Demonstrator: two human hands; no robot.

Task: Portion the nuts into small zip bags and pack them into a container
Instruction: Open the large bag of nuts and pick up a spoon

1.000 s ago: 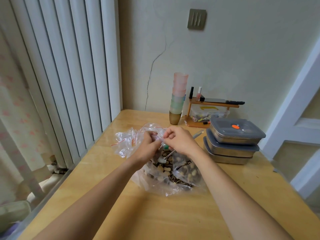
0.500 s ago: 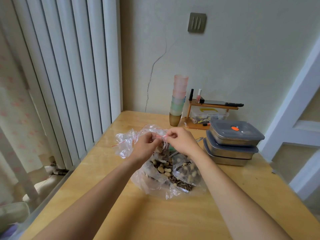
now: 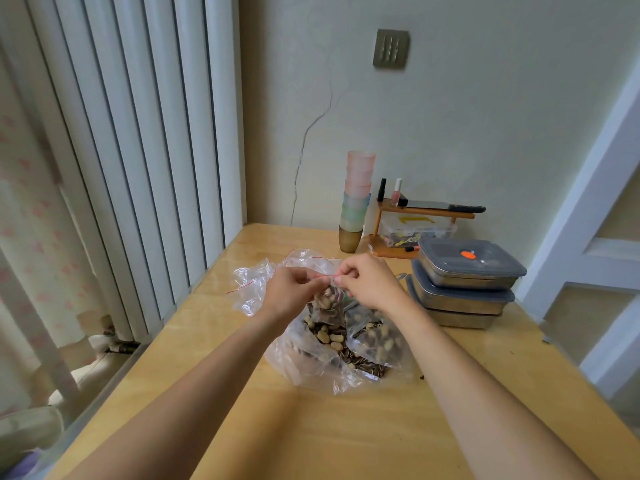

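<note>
- A small zip bag filled with nuts is held up above the wooden surface, over a large open plastic bag.
- Its red-lined top edge is pinched between the left hand and the right hand, thumbs and fingertips closed on the seal.
- Peanuts and sunflower seeds are seen loose inside the large bag, and another filled small bag lies on it at the right.
- Empty zip bags are heaped just left of the hands.
- Three lidded steel containers are stacked at the right, near a stack of pastel cups.
</note>
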